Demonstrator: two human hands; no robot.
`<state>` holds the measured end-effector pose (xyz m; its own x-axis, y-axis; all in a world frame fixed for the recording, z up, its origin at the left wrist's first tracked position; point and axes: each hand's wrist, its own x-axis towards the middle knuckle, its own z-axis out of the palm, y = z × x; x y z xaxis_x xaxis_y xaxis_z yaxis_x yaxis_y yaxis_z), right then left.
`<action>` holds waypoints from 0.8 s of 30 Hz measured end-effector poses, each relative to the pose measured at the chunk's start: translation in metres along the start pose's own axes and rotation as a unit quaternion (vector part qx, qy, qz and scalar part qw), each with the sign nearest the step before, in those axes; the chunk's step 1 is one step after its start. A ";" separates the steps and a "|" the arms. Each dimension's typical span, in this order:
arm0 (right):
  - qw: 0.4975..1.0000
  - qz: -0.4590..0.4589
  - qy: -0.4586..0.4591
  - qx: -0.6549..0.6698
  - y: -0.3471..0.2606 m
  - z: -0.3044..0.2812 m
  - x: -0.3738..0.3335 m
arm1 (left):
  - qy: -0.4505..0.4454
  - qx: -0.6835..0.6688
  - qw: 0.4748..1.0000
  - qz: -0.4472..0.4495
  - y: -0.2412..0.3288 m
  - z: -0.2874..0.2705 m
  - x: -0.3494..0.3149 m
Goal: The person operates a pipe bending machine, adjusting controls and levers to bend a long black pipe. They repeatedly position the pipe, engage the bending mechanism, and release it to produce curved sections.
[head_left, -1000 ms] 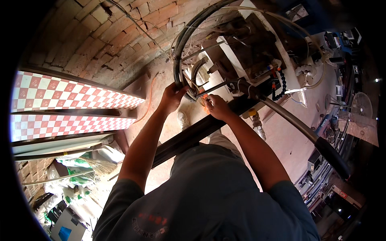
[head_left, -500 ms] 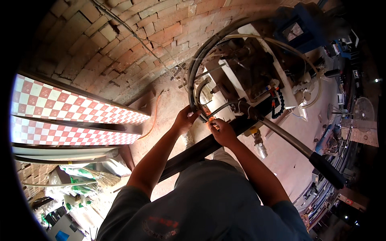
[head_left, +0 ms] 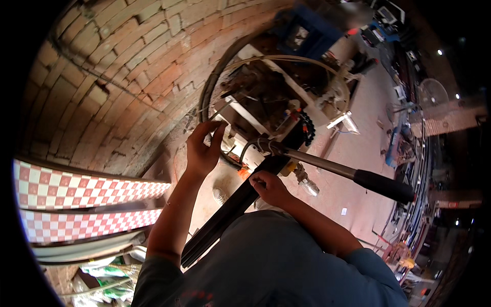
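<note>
My left hand (head_left: 203, 149) is raised in front of the black hose (head_left: 205, 97), beside the machine frame. Its thumb and forefinger curve toward each other in a pinch, the tips close to a thin metal rod (head_left: 221, 109). Whether anything small sits between them I cannot make out. Nearer my body, my right hand (head_left: 270, 189) is closed, fingers curled, at the edge of a long black beam (head_left: 225, 217). What it may hold is hidden. Between the hands, an orange piece (head_left: 244, 173) shows low by the hose's lower bend, apart from both.
A long lever with a black grip (head_left: 383, 186) sticks out to the right over the floor. Beneath it hangs a metal fitting (head_left: 307, 185). A brick wall (head_left: 128, 77) rises at left, above red-and-white checked panels (head_left: 87, 187). A blue machine part (head_left: 309, 33) stands far off.
The view has turned and shifted. My hands, close together at the orange piece before, are now apart: the left has risen toward the rod, the right has drawn back to the beam.
</note>
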<state>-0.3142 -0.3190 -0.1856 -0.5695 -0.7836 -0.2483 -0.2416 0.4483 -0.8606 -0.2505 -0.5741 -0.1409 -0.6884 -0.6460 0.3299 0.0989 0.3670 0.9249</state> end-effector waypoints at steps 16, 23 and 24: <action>0.991 0.046 0.112 -0.052 0.017 -0.072 -0.073 | -0.232 0.080 0.902 0.355 0.130 0.147 0.170; 0.985 0.029 0.166 -0.023 0.051 -0.096 -0.079 | -0.379 0.085 0.864 0.320 0.148 0.107 0.133; 0.984 0.015 0.172 -0.032 0.054 -0.099 -0.077 | -0.410 0.095 0.853 0.309 0.153 0.101 0.123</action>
<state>-0.3610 -0.1920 -0.1689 -0.8066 -0.5829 -0.0976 -0.2641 0.5033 -0.8227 -0.3926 -0.5294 0.0224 -0.8256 0.3661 0.4294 0.5605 0.6198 0.5493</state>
